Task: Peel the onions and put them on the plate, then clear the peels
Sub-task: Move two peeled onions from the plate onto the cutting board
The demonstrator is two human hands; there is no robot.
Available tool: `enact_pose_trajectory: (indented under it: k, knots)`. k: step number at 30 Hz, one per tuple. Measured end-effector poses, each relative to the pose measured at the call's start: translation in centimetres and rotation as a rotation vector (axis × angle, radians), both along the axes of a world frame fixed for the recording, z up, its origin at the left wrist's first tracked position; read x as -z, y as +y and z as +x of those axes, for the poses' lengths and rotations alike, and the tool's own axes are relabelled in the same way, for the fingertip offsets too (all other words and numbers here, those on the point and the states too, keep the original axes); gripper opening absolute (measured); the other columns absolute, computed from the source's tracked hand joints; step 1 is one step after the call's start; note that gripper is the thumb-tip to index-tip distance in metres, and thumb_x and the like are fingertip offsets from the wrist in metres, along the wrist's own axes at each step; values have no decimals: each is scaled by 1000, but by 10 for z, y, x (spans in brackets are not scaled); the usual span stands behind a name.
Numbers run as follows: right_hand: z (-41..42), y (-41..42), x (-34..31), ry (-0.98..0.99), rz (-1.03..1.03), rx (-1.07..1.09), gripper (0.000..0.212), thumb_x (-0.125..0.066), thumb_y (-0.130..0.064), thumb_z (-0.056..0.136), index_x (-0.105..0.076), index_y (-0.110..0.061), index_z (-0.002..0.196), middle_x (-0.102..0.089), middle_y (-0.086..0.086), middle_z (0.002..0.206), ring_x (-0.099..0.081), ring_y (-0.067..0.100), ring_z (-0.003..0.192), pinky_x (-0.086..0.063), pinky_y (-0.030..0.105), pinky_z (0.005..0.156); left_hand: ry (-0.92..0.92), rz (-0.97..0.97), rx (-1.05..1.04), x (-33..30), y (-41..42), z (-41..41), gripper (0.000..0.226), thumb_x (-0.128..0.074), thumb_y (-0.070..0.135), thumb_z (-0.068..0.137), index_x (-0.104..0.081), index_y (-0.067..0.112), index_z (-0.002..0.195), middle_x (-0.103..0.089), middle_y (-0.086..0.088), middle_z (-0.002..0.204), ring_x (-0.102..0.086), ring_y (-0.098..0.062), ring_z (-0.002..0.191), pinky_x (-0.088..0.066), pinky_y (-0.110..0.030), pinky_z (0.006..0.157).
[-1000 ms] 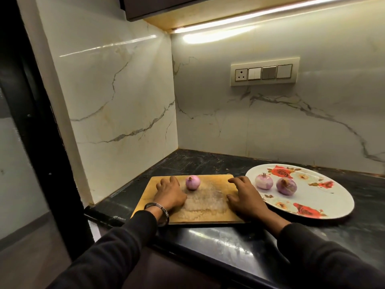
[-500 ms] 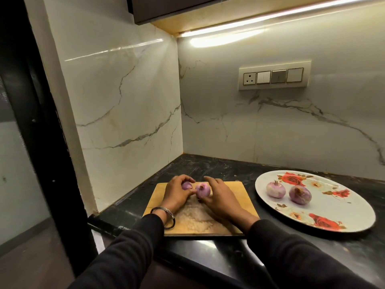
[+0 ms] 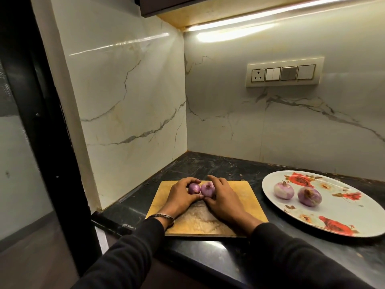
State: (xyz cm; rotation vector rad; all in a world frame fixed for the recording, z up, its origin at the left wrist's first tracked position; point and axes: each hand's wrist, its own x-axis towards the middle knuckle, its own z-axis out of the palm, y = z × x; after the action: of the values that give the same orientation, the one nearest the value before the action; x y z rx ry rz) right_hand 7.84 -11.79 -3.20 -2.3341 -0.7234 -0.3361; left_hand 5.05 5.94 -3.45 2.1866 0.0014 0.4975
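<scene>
Over the board [image 3: 245, 197], the left hand [image 3: 179, 197] curls round a small purple piece [image 3: 193, 188]; the right hand [image 3: 223, 197] grips an onion [image 3: 207, 189], the two touching between the thumbs. Two peeled onions, one pale [image 3: 283, 190] and one purple [image 3: 309, 196], lie on the plate [image 3: 354, 209], well right of the board. Bare counter [image 3: 218, 165] lies behind the board.

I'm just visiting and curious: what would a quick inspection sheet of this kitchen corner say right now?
Surface: dark stone counter, wooden cutting board on it.
Job's things: two onions on the board, small onion and larger onion; two more on the floral plate.
Clutter: nothing seen.
Hands: left hand holds the small onion; right hand holds the larger.
Cables: nothing seen.
Surroundings: marble walls, switch panel, light strip above.
</scene>
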Motion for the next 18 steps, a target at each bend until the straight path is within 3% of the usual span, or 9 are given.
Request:
enact_pose_trajectory:
  k: [6,11,18]
  knots:
    - [0,0,3,0,-3,1,73,-69,-36,93,-32,-26,155,-41,0,149,-50,15,127,-50,29,102,-24,37,-27,1,0,-1,62,-89,24,72,-61,29,128,-57,8,126,-58,-6,108,-52,-15,85]
    - [-1,0,3,-12,-16,7,71,-68,-36,93,-33,-24,154,-42,1,148,-51,16,126,-49,30,102,-8,25,-21,2,0,-1,68,-91,29,69,-60,29,129,-58,4,127,-59,-11,111,-56,-30,95]
    - [-2,0,3,3,-14,-1,71,-68,-35,93,-34,-23,154,-42,2,147,-50,16,126,-49,30,103,23,111,-23,2,4,-1,81,-92,42,65,-51,38,134,-51,4,133,-52,-13,121,-52,-37,103]
